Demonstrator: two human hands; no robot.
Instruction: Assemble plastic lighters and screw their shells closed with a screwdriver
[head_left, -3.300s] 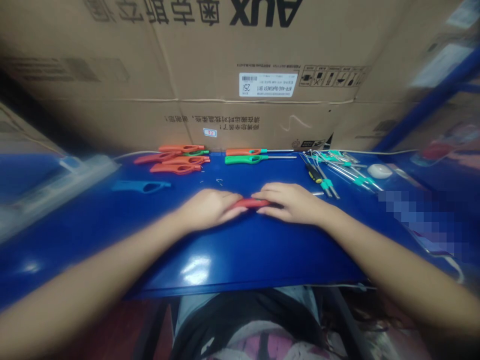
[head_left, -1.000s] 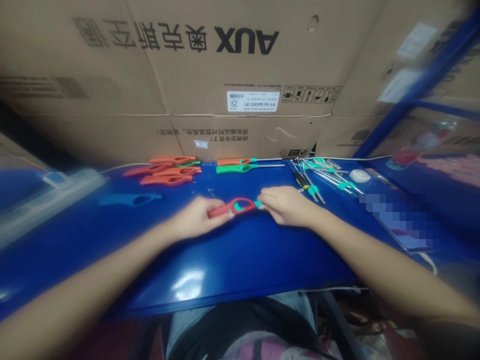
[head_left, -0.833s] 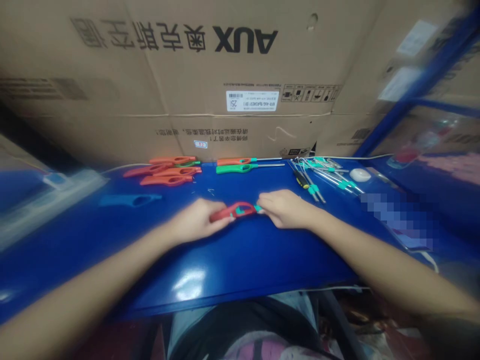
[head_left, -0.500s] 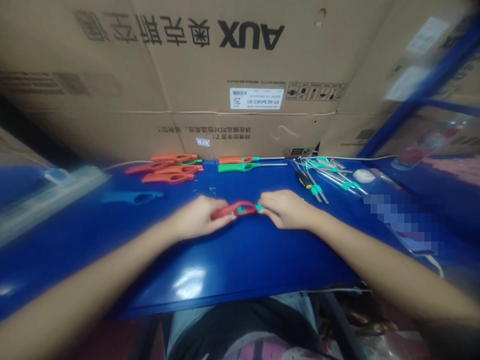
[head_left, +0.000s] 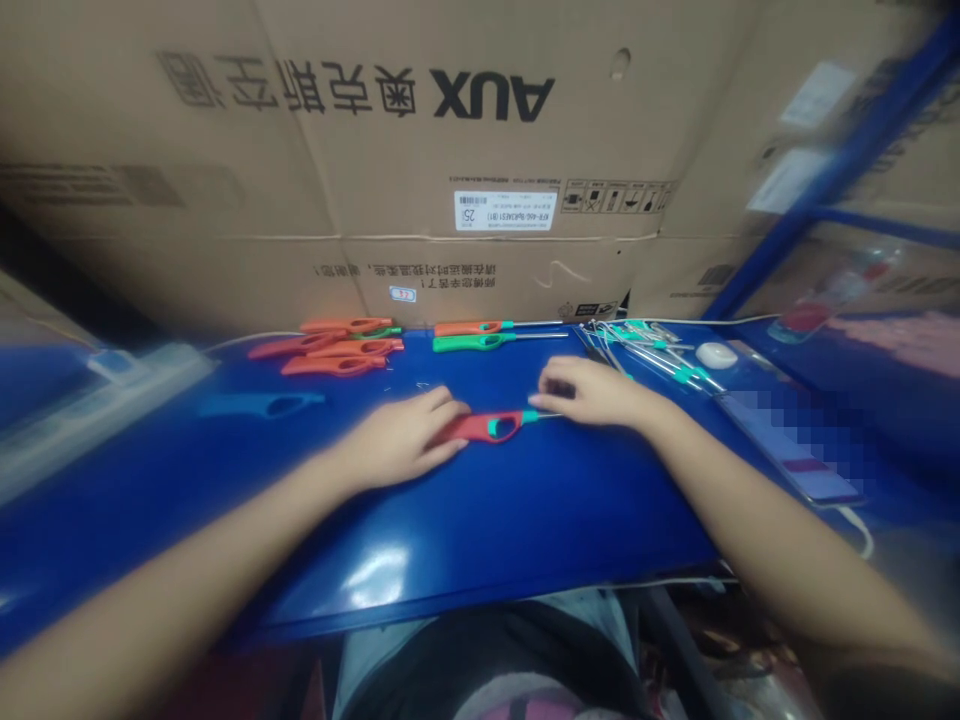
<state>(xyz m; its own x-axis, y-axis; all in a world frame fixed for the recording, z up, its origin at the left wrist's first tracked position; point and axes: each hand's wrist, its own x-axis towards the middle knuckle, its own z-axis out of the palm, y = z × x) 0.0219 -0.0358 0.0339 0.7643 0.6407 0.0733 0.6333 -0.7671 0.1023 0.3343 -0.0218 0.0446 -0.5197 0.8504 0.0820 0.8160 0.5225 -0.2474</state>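
On the blue table [head_left: 420,540], the left hand [head_left: 409,437] curls its fingers around the red lighter [head_left: 480,428], and the right hand [head_left: 592,392] bends its fingers by the thin metal tube [head_left: 549,415], maybe pinching it; I cannot tell

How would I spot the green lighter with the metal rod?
Look along the glossy blue table's far edge, by the brown cardboard wall. Midway lies the green plastic lighter with a metal rod, nearer you than the orange plastic lighter beside it.

Glossy blue table [head_left: 480,520]
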